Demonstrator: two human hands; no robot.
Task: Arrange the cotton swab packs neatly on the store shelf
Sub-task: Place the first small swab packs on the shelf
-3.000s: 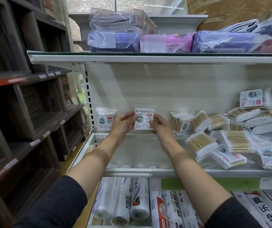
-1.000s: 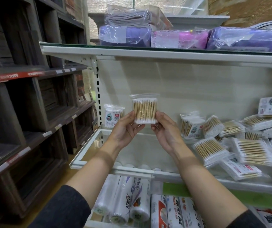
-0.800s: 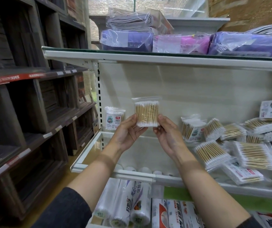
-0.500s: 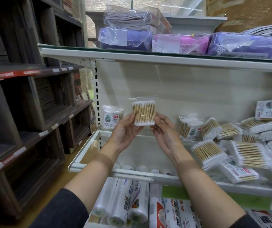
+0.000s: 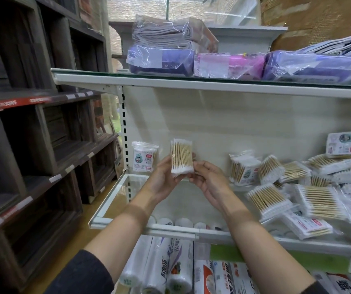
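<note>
I hold one clear cotton swab pack [image 5: 181,158] upright in front of the white shelf's back wall, its wooden sticks facing me. My left hand [image 5: 163,181] grips its left and lower edge, and my right hand [image 5: 208,179] pinches its lower right corner. One pack [image 5: 144,157] stands upright at the far left of the shelf [image 5: 170,228], label forward. A loose heap of several packs [image 5: 297,187] lies jumbled on the right half of the shelf.
The upper shelf [image 5: 212,85] carries bagged folded cloths and purple and pink packages [image 5: 161,60]. Below the shelf stand rolls of plastic wrap [image 5: 170,272]. A dark wooden rack [image 5: 32,134] fills the left side.
Three seconds ago the pack showed its printed label; now its stick side faces me. Over the last second both hands have lowered the pack slightly and it has turned a little.
</note>
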